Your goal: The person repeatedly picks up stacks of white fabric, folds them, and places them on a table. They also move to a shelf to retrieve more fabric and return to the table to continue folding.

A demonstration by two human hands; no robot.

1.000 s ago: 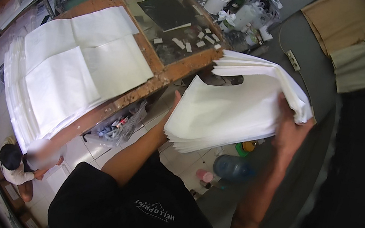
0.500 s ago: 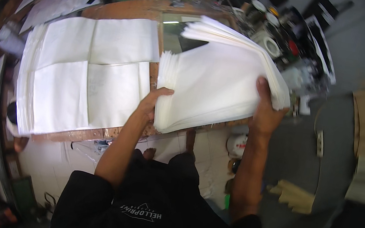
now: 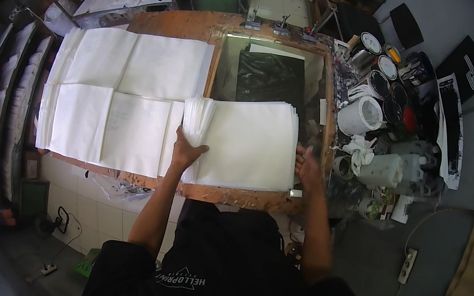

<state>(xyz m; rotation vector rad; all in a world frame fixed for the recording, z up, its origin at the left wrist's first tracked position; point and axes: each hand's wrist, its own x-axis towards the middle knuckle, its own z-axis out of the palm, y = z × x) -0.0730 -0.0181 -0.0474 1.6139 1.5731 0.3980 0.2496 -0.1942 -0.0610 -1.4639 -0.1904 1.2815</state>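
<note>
On the wooden worktable (image 3: pixel 235 197), the stack of white sheets (image 3: pixel 250 144) lies set down, edges not fully flush, beside white piles (image 3: pixel 136 131) already laid out. Left hand (image 3: pixel 187 152) spans its left edge, grasp indeterminable; right hand (image 3: pixel 308 167), loosely open, is just beside its right edge.

The stacked sheets (image 3: pixel 247 143) are white (faintly creamy), the tabletop (image 3: pixel 189 24) brown, the shirt (image 3: pixel 256 277) black with pale print (image 3: pixel 182 279).

The person wears a black shirt (image 3: pixel 264 284) with short sleeves (image 3: pixel 118 266). A small pale print (image 3: pixel 182 279) of lettering and angular lines marks it. Left hand (image 3: pixel 187 153) and right hand (image 3: pixel 308 169) are bare.
</note>
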